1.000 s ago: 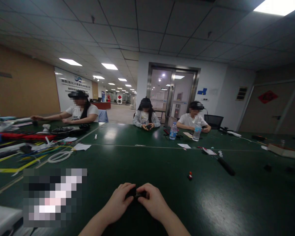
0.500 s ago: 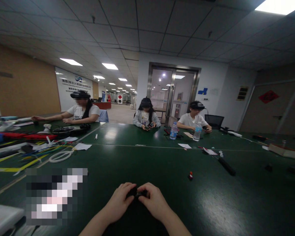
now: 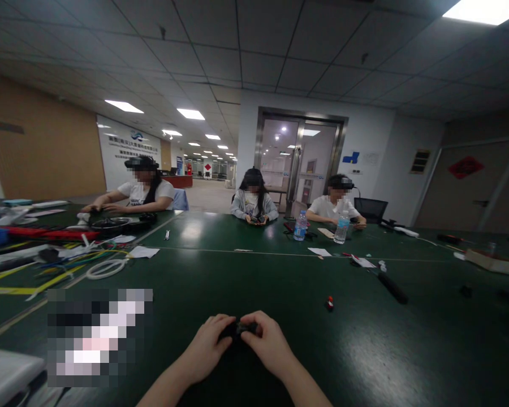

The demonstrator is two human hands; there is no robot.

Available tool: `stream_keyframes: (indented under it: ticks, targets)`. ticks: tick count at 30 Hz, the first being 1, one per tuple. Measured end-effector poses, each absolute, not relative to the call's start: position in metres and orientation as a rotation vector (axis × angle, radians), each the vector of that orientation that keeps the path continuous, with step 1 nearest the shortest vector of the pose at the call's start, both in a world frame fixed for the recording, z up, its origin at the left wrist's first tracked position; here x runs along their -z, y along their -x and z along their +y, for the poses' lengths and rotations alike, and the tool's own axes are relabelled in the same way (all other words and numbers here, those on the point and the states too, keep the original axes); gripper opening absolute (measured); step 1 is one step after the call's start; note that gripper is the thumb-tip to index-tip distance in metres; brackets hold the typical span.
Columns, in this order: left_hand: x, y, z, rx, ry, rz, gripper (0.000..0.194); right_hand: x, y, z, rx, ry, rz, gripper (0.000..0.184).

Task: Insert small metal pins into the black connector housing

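Near the front of the green table (image 3: pixel 220 282), both hands meet over a small black object (image 3: pixel 238 329). My left hand (image 3: pixel 206 346) closes on its left side, thumb and fingers pinching it. From the right, my right hand (image 3: pixel 269 342) grips the same dark piece between thumb and fingertips. Its exact kind is too dark and too covered by fingers to make out. A small red and black item (image 3: pixel 330 303) lies to the right, apart from my hands.
A black rod-like thing (image 3: pixel 392 287), paper scraps (image 3: pixel 320 252) and two water bottles (image 3: pixel 300 226) are farther right. Left are a coiled white cable (image 3: pixel 107 269), a blurred-out patch (image 3: pixel 99 333) and a white box-like thing (image 3: pixel 8 373). Three people sit across the table.
My right hand has lifted and tilted slightly, and more of the black object shows under its fingers. The left hand stays put. The person at far left has drawn an arm in.
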State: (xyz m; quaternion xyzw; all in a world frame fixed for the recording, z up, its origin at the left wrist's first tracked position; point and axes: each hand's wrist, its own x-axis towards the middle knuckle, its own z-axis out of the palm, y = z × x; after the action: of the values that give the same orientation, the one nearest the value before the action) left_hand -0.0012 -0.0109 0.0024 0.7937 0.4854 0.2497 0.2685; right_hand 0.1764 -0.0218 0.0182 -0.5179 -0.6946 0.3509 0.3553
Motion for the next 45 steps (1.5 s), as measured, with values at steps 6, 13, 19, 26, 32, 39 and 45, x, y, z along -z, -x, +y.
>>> stream_keyframes:
  ticks: [6, 13, 19, 26, 32, 39, 45]
  targets:
    - [-0.001, 0.003, -0.01, -0.673, -2.145, 1.301, 0.04, -0.021, -0.179, -0.022, -0.888, 1.351, -1.736, 0.025]
    - [0.0, 0.004, -0.01, -0.667, -2.131, 1.3, 0.04, -0.022, -0.184, -0.021, -0.931, 1.321, -1.676, 0.025]
    - [-0.005, 0.001, -0.012, -0.656, -2.124, 1.317, 0.041, -0.019, -0.187, -0.017, -0.916, 1.294, -1.61, 0.025]
    - [-0.004, 0.001, -0.012, -0.656, -2.125, 1.328, 0.041, -0.023, -0.19, -0.015, -0.934, 1.267, -1.482, 0.027]
    - [0.0, 0.004, -0.01, -0.681, -2.127, 1.307, 0.041, -0.021, -0.193, -0.012, -1.008, 1.217, -1.315, 0.034]
    - [-0.003, 0.003, -0.011, -0.649, -2.108, 1.318, 0.042, -0.02, -0.195, -0.01, -1.048, 1.177, -1.153, 0.038]
    - [0.001, 0.005, -0.011, -0.659, -2.091, 1.31, 0.041, -0.02, -0.196, -0.011, -1.041, 1.215, -1.14, 0.038]
